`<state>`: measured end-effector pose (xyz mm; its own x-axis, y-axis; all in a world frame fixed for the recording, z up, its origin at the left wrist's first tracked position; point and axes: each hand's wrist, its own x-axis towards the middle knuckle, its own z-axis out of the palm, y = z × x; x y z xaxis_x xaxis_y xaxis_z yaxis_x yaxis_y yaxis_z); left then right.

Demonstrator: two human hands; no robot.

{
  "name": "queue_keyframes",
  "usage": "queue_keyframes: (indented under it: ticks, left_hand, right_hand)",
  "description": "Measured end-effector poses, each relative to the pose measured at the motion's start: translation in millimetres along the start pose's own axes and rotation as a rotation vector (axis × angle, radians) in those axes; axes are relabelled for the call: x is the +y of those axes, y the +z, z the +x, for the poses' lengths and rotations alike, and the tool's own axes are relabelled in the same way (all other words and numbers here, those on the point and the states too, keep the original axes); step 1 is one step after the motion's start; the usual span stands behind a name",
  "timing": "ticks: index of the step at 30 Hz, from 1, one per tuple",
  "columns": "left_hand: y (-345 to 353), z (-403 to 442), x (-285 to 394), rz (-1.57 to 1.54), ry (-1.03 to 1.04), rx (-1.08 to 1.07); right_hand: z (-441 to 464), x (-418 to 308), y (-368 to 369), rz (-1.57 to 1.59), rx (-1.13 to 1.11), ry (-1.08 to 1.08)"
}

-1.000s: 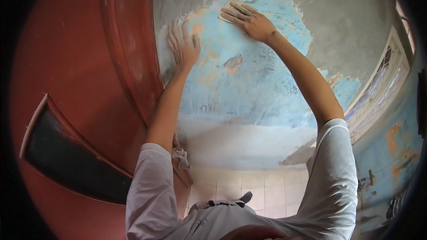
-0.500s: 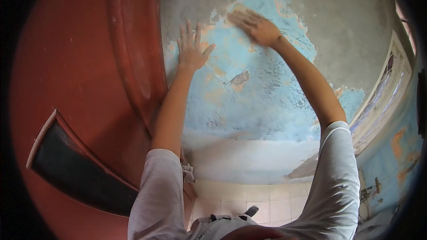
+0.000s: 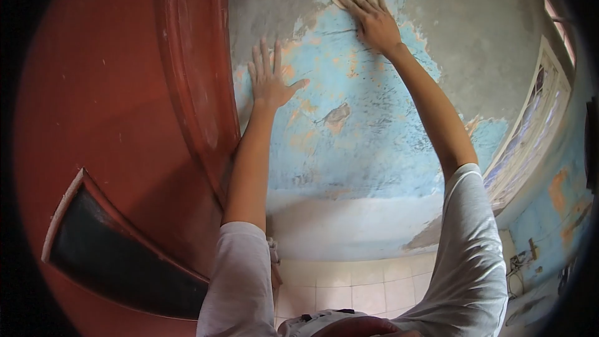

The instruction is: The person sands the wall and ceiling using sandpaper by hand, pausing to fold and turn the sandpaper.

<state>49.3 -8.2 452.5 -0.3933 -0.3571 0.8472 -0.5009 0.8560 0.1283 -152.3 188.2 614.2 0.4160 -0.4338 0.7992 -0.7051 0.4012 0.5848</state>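
My left hand (image 3: 269, 81) lies flat against the wall with its fingers spread and the thumb stuck out, holding nothing. Higher up and to the right, my right hand (image 3: 374, 20) presses a pale flat piece (image 3: 338, 2), perhaps sandpaper, onto the wall. Most of that piece is hidden beneath the fingers. The wall's worn light-blue paint (image 3: 368, 143) shows orange patches and dark scratches. Around its ragged upper edge lies bare grey plaster (image 3: 493, 31), and the right fingers are near that edge. A chipped grey spot (image 3: 337, 114) sits below and between both hands.
Close on the left stands a red-brown door (image 3: 106, 106) with a dark panel (image 3: 118, 253) and a raised frame (image 3: 193, 75). A white-framed window grille (image 3: 530, 125) is on the right. Loose wires (image 3: 516, 267) hang low on the right wall. Pale tiles (image 3: 368, 297) are below.
My right hand has slid up and slightly right along the wall with the pale piece under it. My left hand keeps its place on the wall; the view has shifted a little.
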Motion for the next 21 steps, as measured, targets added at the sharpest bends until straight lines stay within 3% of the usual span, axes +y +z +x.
queue_keyframes:
  ticks: [2,4,5,8,10,12,13,15,16,18,21]
  left_hand:
    - [3,-1,0,0.011,-0.022,-0.034]
    - [1,0,3,0.002,-0.024,-0.043]
    - [-2,-1,2,0.007,-0.025,-0.060]
    - [0,-1,0,0.014,-0.020,-0.069]
    - [16,2,-8,0.021,-0.012,-0.046]
    - [20,-7,-6,0.009,-0.034,-0.034]
    - [17,-9,-4,0.010,-0.059,-0.096]
    - [12,-10,-3,0.011,-0.080,-0.152]
    - [15,-11,-5,0.010,-0.077,-0.154]
    - [16,-11,-5,0.014,-0.073,-0.155]
    - [12,-10,-6,0.039,-0.055,-0.163]
  right_hand:
    - [-7,-16,12,-0.016,0.002,0.023]
    - [-31,-40,34,0.175,-0.010,-0.015]
    - [-38,-41,28,0.212,-0.068,-0.245]
    - [-32,-20,19,0.280,-0.152,-0.380]
    - [-14,12,21,0.122,-0.022,-0.121]
    - [5,17,10,0.184,0.212,0.156]
    - [1,10,18,0.190,0.206,0.143]
    - [-17,-13,32,0.231,-0.005,0.132]
    - [-24,-27,23,0.182,0.066,-0.169]
    - [-38,-43,17,0.399,-0.037,-0.358]
    - [-23,6,25,0.188,-0.223,-0.240]
